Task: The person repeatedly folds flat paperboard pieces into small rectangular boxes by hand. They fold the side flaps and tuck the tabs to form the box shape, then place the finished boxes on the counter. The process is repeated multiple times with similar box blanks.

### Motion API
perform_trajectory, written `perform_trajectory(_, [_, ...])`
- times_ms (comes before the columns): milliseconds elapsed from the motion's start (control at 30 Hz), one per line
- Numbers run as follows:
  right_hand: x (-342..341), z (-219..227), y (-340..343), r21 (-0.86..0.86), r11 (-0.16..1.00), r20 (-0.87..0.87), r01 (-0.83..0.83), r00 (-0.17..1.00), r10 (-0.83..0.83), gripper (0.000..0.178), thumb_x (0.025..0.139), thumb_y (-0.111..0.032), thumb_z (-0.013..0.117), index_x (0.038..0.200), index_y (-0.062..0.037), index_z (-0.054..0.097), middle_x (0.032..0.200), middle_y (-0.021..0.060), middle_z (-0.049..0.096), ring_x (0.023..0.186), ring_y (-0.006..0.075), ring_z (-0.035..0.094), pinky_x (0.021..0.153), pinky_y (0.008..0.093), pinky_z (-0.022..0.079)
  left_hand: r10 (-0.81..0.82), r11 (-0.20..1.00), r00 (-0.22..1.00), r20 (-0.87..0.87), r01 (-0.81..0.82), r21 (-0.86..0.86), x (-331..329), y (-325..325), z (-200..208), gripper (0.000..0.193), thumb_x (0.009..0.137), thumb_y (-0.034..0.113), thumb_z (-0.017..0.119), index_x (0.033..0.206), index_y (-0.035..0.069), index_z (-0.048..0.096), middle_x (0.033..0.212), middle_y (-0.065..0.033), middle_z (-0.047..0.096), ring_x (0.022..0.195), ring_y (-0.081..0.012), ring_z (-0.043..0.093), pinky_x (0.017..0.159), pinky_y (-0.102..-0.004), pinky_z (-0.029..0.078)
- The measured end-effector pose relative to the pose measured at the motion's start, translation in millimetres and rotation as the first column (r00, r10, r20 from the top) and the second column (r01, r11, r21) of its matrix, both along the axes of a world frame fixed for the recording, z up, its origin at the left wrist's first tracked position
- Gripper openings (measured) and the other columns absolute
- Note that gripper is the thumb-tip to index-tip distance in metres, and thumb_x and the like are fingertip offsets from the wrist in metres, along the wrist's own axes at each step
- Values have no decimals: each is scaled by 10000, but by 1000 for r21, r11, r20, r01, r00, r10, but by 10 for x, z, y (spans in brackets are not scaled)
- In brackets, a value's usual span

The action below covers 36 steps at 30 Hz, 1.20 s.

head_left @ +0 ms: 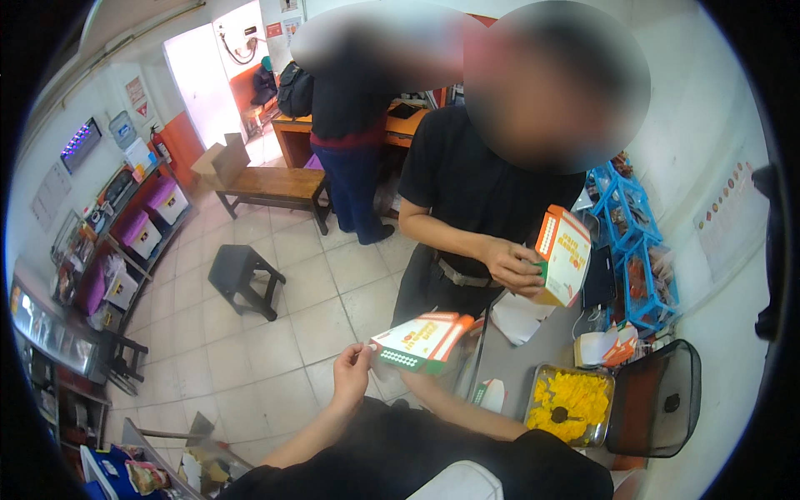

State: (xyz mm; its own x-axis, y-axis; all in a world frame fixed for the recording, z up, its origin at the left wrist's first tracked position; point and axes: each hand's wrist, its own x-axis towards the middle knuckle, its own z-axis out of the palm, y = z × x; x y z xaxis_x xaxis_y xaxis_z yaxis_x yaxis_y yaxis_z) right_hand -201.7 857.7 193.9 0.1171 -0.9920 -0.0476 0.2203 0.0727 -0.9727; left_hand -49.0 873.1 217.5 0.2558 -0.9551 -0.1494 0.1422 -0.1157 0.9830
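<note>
In front of me is a folded food carton (417, 340), white with orange and green edges and yellow lettering. My left hand (353, 367) pinches its left end between thumb and fingers. From the right, my right forearm (467, 411) reaches to the carton's underside; the fingers of that hand are hidden behind it. Across from me, a person in a black shirt holds a similar carton (565, 258), which looks opened out into a box shape. Another printed carton piece (492, 394) lies on the grey table (510, 357) by my right forearm.
On the table, a metal tray (533, 410) holds yellow food with a dark round object; a dark mesh cover (654, 400) stands open beside it. More cartons (608, 343) and blue baskets (629, 212) line the right wall. A black stool (242, 275) and wooden bench (275, 185) stand left.
</note>
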Motion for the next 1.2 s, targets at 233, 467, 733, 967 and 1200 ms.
perform_trajectory(233, [187, -255, -92, 279, 937, 419, -211, 904, 79, 283, 996, -171, 737, 1238, -31, 692, 1179, 67, 722, 1097, 155, 679, 864, 321, 554, -68, 988, 951, 302, 105, -109, 88, 33, 167, 178, 1037, 112, 683, 1094, -49, 735, 1096, -119, 745, 975, -166, 709, 919, -295, 561])
perform_trajectory(467, [-67, -103, -23, 288, 932, 449, -220, 891, 72, 262, 1002, -189, 730, 1210, -33, 699, 1147, 57, 722, 1059, 142, 678, 845, 308, 551, -240, 901, 790, 563, 398, -174, 96, 19, 318, 242, 1026, 122, 673, 1192, -46, 725, 1109, -143, 760, 1079, -199, 722, 950, -345, 577])
perform_trajectory(733, [-132, 265, 244, -91, 973, -537, -214, 833, 134, 273, 971, -155, 680, 1198, -3, 677, 1142, 196, 721, 998, 318, 736, 904, 368, 571, -83, 996, 856, 510, 85, 20, 227, -11, -517, 138, 954, 85, 727, 944, -18, 636, 818, -46, 653, 772, -160, 625, 690, -329, 506])
perform_trajectory(967, [-470, 327, 387, -123, 969, -582, 216, 775, -246, 301, 971, -252, 745, 1140, -17, 662, 1113, 166, 746, 957, 285, 745, 860, 385, 572, 53, 998, 833, 551, -19, -67, 543, -105, -496, 165, 962, 88, 741, 1031, -41, 663, 889, -77, 693, 786, -145, 636, 707, -310, 511])
perform_trajectory(1200, [-498, -190, 311, 77, 981, -313, 176, 939, -144, 292, 1006, -267, 703, 1150, -14, 703, 1029, 123, 762, 944, 220, 728, 857, 360, 565, -122, 991, 928, 351, 92, 100, 441, -11, -518, 169, 959, 110, 753, 1049, -8, 671, 857, -42, 658, 704, -134, 608, 665, -299, 496])
